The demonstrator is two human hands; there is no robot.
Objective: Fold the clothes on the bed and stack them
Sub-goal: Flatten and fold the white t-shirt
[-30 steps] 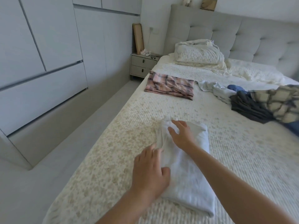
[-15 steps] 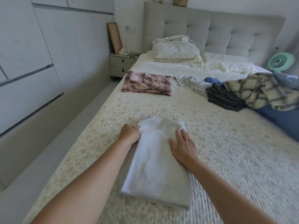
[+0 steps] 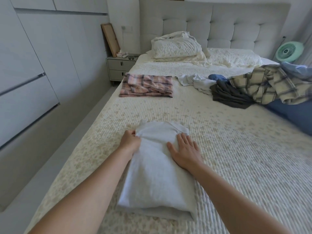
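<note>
With the pink plaid garment (image 3: 146,86) folded at 12 o'clock, the left hand (image 3: 130,141) pinches and the flat right hand (image 3: 184,152) presses a half-folded white garment (image 3: 157,173), while a jumbled pile of clothes (image 3: 249,88) waits at 2 o'clock.

Home bedroom, as I see it: bed (image 3: 236,149) beneath my hands, tufted headboard (image 3: 219,22) far ahead, nightstand (image 3: 119,66) ahead-left, wardrobe doors (image 3: 33,65) leftward, pillows (image 3: 175,46) ahead.

Cloth surfaces, matt finish

The folded white garment (image 3: 157,174) was soft matt cloth; the bed (image 3: 236,157) cover was ribbed, textured fabric; the headboard (image 3: 236,26) was tufted matt upholstery.
</note>
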